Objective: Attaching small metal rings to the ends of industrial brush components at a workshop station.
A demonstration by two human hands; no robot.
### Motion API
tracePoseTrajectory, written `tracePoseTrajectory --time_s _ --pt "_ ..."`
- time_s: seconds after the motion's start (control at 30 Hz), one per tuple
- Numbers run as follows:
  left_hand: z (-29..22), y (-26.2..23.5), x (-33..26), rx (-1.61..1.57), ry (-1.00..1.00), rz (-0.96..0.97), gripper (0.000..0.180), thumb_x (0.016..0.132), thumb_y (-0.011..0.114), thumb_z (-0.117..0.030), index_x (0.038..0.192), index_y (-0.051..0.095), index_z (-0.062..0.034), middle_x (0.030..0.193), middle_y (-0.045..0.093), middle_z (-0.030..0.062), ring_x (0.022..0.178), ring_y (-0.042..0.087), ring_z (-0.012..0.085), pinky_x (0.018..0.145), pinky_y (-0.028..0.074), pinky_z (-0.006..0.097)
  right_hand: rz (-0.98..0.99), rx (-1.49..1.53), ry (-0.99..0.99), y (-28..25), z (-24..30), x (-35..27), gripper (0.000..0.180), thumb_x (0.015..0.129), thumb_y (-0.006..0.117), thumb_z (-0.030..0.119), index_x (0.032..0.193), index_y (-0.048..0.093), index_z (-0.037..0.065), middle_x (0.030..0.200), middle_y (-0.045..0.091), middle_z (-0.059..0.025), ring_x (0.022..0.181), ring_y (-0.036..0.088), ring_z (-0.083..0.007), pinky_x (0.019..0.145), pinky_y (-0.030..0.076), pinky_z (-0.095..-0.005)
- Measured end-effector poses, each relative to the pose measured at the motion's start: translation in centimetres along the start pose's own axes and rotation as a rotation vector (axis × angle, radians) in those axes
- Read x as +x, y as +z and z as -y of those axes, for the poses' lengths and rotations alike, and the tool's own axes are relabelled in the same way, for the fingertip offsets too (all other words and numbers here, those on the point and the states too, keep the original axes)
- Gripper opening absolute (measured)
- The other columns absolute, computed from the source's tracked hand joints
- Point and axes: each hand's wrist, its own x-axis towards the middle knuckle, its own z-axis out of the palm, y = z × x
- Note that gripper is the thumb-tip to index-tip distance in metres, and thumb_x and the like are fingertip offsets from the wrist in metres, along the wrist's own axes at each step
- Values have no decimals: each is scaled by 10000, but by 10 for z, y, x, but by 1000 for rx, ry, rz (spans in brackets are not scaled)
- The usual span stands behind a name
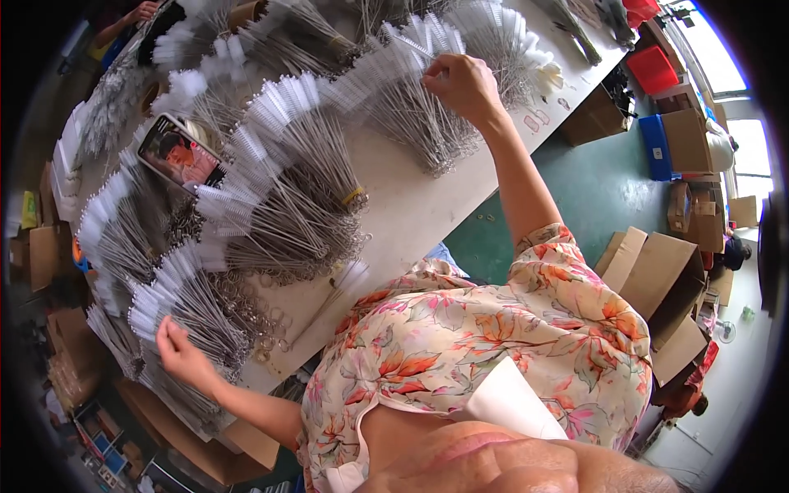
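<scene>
My right hand [464, 84] reaches far over the table, fingers pinched together at a pile of tube brushes [411, 107] with white bristles and thin wire stems. One white-bristled tube brush [409, 43] slants up to the left from these fingertips. My left hand [184, 355] is at the near left, beside another heap of brushes [193, 304]; its fingers are loosely curved and nothing shows in them. Between my hands lie more brush bundles [288, 205], one tied with a yellow band [353, 196]. A single brush [333, 297] lies near the table's front edge.
A phone [179, 154] showing a video leans among the brushes at left. More bundles cover the far side of the white table [411, 215]. Cardboard boxes [657, 275] stand on the green floor to my right. Another person's hand [141, 11] shows at the far left.
</scene>
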Motion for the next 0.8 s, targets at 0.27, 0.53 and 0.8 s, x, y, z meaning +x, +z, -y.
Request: tracePoseTrajectory --time_s 0.27,0.53,0.8 --pt "-15 -27 -3 -177 -104 -25 290 938 448 -203 1127 586 -30 691 401 -31 560 322 37 447 263 190 -261 796 141 -37 -82 53 166 843 484 130 874 628 54 780 626 -104 684 600 -244 617 468 -315" --pt "-13 -30 -17 -287 -288 84 339 949 428 -262 1116 586 -13 701 380 -55 491 224 -3 408 143 181 -249 -143 490 -64 -209 43 376 744 573 493 811 711 149 829 667 -94 756 619 -241 692 467 -354" --pt "-4 -17 -20 -297 -287 126 324 941 450 -262 1080 601 -11 694 386 -57 480 222 -5 399 136 185 -150 444 900 -33 -293 63 312 774 621 368 789 696 66 560 507 -26 452 460 -126 434 380 -291"
